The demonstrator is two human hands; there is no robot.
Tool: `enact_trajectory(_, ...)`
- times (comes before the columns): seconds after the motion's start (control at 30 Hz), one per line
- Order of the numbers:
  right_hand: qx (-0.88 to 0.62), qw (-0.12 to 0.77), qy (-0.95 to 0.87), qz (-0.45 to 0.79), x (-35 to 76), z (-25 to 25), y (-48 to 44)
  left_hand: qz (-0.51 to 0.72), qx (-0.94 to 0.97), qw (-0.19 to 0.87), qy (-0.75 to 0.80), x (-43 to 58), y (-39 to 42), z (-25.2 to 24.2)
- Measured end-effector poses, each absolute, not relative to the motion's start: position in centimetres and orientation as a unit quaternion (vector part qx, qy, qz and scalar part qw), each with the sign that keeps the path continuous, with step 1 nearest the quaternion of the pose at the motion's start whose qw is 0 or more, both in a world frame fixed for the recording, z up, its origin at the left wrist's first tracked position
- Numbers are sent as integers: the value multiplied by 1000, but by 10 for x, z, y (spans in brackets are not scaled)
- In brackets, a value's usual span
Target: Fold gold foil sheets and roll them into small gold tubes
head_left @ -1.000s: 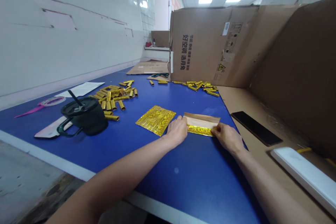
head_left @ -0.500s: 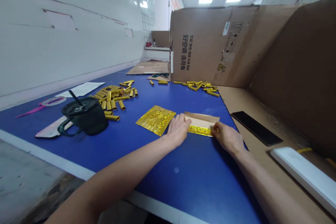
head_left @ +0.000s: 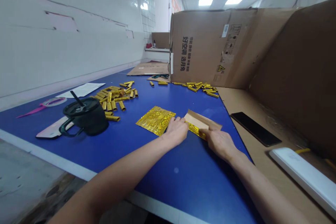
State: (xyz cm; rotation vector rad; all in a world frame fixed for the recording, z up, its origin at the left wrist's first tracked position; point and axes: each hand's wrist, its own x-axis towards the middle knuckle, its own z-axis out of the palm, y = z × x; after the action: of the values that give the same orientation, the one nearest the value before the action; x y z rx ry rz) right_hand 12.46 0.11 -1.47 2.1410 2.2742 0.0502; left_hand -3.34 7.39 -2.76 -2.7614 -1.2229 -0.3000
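A sheet of gold foil paper (head_left: pixel 198 121) lies pale side up on the blue table, its near edge folded over into a shiny gold strip. My left hand (head_left: pixel 177 128) is closed on the left end of that fold. Farther right, my right hand (head_left: pixel 219 141) presses with its fingers on the folded strip, covering the right end. The far edge of the sheet curls up, showing brown. Left of my left hand rests a flat stack of gold foil paper (head_left: pixel 155 120), close to its knuckles.
Many folded gold paper pieces (head_left: pixel 113 105) lie at left, and more gold pieces (head_left: pixel 201 86) by the large cardboard box (head_left: pixel 204 45). A dark lidded mug (head_left: pixel 89 119) stands left. A black phone (head_left: pixel 254 128) and a white device (head_left: pixel 301 178) lie on cardboard at right.
The foil paper has turned, its right end swinging nearer to me. My right hand has slid left and closer along the fold, while my left hand has shifted slightly left.
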Motion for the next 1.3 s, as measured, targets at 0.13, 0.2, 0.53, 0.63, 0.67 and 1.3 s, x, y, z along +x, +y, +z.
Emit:
enact_trajectory(0.13,648,20,761,12,105,-13,-4,-109,-897,40,-427,-35,79,-28)
enact_trajectory(0.2,639,23,768,17,98,-12,-6,-114,-893,33,-435,-35,79,-29)
enact_trajectory(0.53,627,15,779,-5,84,-7,-13,-71,-904,-51,-418,-34,86,-41)
enact_trajectory(0.63,630,13,777,-16,83,-6,-13,-74,-901,-59,-422,-34,85,-42)
enact_trajectory(0.67,630,11,777,-21,84,-6,-12,-75,-897,-59,-431,-34,84,-42)
enact_trajectory(1.3,608,-67,791,17,88,-12,-8,-51,-909,-59,-409,-34,87,-44)
